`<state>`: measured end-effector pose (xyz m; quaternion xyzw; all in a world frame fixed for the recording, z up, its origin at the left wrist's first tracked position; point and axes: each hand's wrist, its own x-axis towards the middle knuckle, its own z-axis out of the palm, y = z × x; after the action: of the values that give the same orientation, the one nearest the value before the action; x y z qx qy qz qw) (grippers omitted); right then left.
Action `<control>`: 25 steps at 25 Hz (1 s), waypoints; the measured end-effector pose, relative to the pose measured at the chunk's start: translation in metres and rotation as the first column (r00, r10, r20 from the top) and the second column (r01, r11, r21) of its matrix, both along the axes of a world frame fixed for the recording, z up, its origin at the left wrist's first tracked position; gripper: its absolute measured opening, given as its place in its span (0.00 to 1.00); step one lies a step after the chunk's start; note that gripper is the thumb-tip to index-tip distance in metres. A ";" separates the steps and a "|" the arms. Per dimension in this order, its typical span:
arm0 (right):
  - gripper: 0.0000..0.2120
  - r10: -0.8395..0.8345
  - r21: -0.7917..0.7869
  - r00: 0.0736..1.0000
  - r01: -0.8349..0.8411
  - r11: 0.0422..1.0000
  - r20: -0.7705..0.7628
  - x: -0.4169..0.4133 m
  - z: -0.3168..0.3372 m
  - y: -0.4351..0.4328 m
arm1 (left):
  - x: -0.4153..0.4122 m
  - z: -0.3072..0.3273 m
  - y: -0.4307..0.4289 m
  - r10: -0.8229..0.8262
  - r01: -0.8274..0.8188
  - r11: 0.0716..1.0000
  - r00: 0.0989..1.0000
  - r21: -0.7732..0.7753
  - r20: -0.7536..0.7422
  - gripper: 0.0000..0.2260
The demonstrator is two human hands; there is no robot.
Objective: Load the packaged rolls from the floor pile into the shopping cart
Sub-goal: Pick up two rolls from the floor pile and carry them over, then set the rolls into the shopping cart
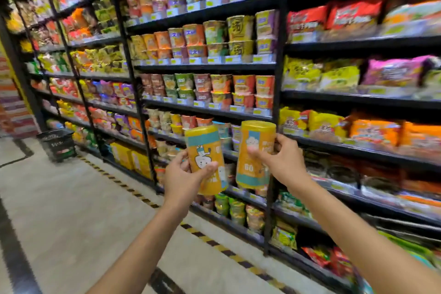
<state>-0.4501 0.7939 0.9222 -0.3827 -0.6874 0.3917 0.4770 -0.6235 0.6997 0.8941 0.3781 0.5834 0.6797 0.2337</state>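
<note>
Each of my hands holds one packaged roll, an orange-yellow cylinder with teal bands and a white cartoon figure. My left hand (pixel 185 178) grips the left roll (pixel 206 155) around its lower half, tilted slightly left. My right hand (pixel 280 159) grips the right roll (pixel 256 148) from its right side, nearly upright. Both rolls are raised at chest height in front of the shelves, a small gap between them. Neither the floor pile nor a shopping cart is in view.
Tall black shelves (pixel 207 68) full of cup noodles and snack bags run along the right and ahead. A black hand basket (pixel 58 144) stands on the floor at the left by the shelf foot. A yellow-black striped line (pixel 133 192) marks the pale tiled floor.
</note>
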 end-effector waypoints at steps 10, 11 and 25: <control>0.13 -0.567 -0.002 0.823 0.568 0.823 0.031 0.293 -0.006 -0.042 | 0.267 -0.007 0.078 -0.599 0.598 0.799 0.801 -0.056 0.011 0.30; 0.13 -0.588 -0.011 0.808 0.589 0.808 0.027 0.312 -0.010 -0.044 | 0.288 -0.008 0.083 -0.623 0.622 0.780 0.782 -0.065 0.010 0.30; 0.14 -0.579 -0.162 0.810 0.585 0.794 0.090 0.507 -0.068 0.075 | 0.493 -0.055 0.211 -0.677 0.668 0.718 0.735 -0.194 0.026 0.23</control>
<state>0.0570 0.8691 0.8537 -0.6243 -0.5061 0.2803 0.5249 -0.1300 0.9105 0.8396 0.5556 0.4736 0.4806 0.4858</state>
